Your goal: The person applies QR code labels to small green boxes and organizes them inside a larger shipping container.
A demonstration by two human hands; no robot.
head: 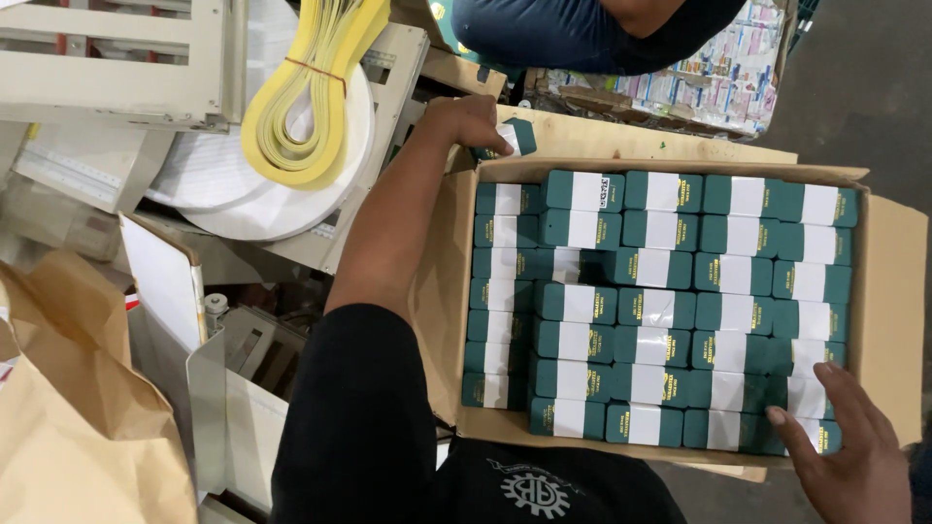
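Small box (517, 137), green w/ white band, is pinched in left hand (473, 121) over carton's (442, 291) far-left corner. Prob. light, stiff card, crushable; hold by long sides. Right hand (848, 451) lies flat, unclenched, on packed boxes (670, 315) at near-right corner.

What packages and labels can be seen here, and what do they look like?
Open brown cardboard carton: centre-right, rectangular.
Small green boxes with white bands: packed in rows inside it.
One more green-and-white box: at the carton's far corner, under the left hand.
Right hand: on the near-right boxes.
Colourful printed packs: top right, stacked.
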